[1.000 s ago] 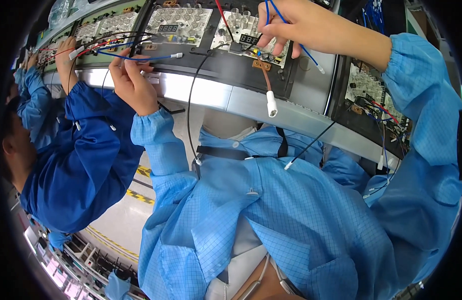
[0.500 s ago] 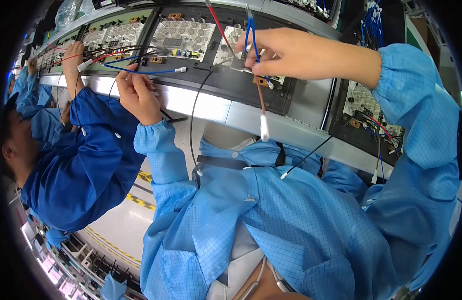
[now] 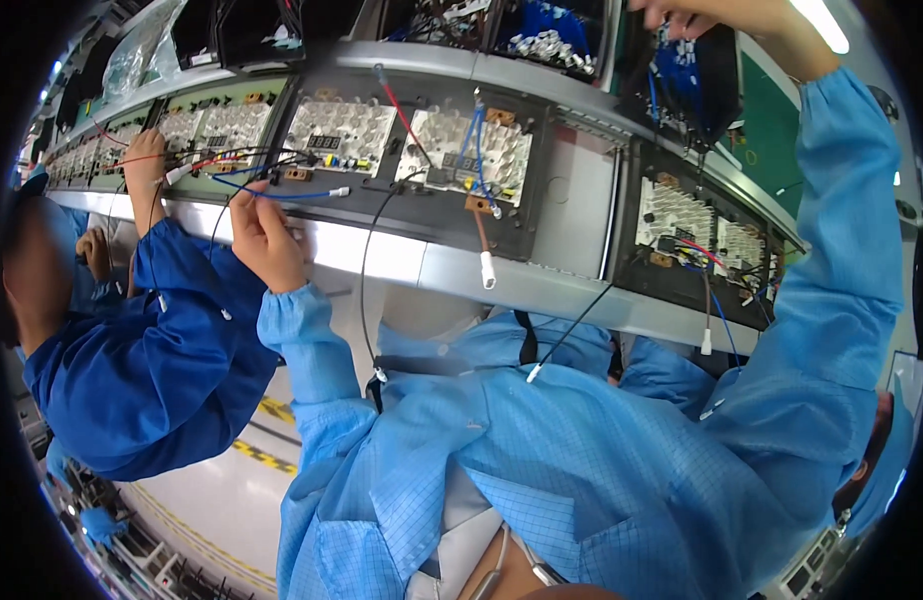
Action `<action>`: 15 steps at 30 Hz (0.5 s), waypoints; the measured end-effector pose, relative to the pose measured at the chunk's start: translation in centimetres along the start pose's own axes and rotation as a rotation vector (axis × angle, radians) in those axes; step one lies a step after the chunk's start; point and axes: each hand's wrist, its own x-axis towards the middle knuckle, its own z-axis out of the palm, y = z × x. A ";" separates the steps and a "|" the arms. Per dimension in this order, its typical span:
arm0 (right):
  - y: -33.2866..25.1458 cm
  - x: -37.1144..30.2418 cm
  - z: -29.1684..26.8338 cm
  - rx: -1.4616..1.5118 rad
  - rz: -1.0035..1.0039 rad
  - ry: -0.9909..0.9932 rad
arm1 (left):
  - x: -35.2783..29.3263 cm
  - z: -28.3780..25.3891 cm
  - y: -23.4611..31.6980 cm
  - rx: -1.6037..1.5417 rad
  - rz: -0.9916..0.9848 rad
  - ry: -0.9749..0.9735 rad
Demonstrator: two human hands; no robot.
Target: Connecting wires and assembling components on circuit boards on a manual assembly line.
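Note:
My left hand (image 3: 269, 238) is at the bench's near edge, fingertips pinched on a blue wire (image 3: 307, 194) with a white connector at its end. My right hand (image 3: 722, 14) is raised at the top edge, partly cut off and blurred, above a dark bin (image 3: 687, 80) of blue wires with pale ends. Before me, a circuit board (image 3: 452, 150) with clear domed parts lies in a dark tray (image 3: 527, 215). A red wire (image 3: 400, 108), a blue wire loop (image 3: 480, 150) and a brown wire (image 3: 483, 232) with a white connector lie on or hang from it.
More boards sit in trays: one board (image 3: 337, 130) to the left, another board (image 3: 672, 212) to the right. A bin of blue wires (image 3: 552, 40) stands at the back. A co-worker's hand (image 3: 145, 160) is at the left, over dark and red wires. A metal rail (image 3: 412, 255) edges the bench.
My right hand has left the middle board and moved up and right to the bins. The blue wire loop stays on that board. My left hand keeps its pinch.

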 end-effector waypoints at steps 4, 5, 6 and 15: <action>11.9 0.4 -2.7 -0.240 0.181 0.158 | 0.6 1.0 0.4 -0.019 0.043 -0.030; 13.0 1.2 -1.3 -0.283 0.262 0.160 | 0.3 0.8 0.4 -0.002 0.013 -0.045; 13.7 1.9 0.0 -0.323 0.346 0.167 | 0.3 0.7 0.5 0.013 -0.013 -0.063; 19.5 7.2 5.1 0.008 0.446 0.350 | 0.3 0.9 0.3 0.072 0.002 -0.040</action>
